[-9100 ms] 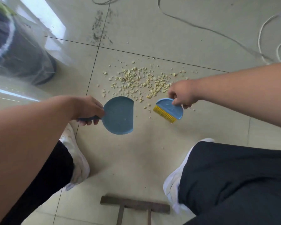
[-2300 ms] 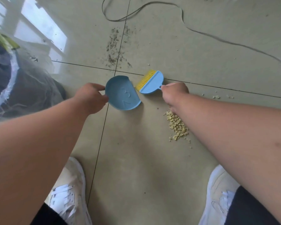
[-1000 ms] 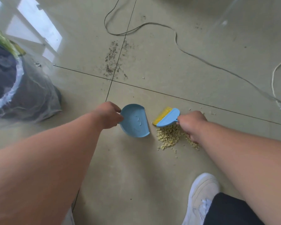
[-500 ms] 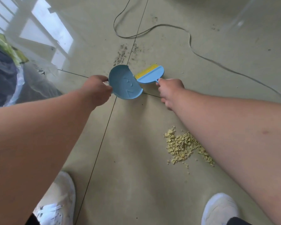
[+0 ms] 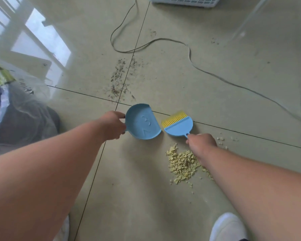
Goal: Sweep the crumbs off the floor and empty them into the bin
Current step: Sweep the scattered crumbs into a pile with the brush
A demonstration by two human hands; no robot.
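Floor tile point(image 5: 146, 197) lies bare before us; our left hand point(image 5: 114, 125) grips the dustpan point(image 5: 142, 122), right hand point(image 5: 201, 142) the brush point(image 5: 178, 126), forearm hiding some crumbs point(image 5: 182, 165).

raised digits "3" and "2" stand inside the blue dustpan point(image 5: 142, 124).

Both arms reach forward, left hand point(image 5: 114, 125) and right hand point(image 5: 201, 142) with fingers curled in grips.
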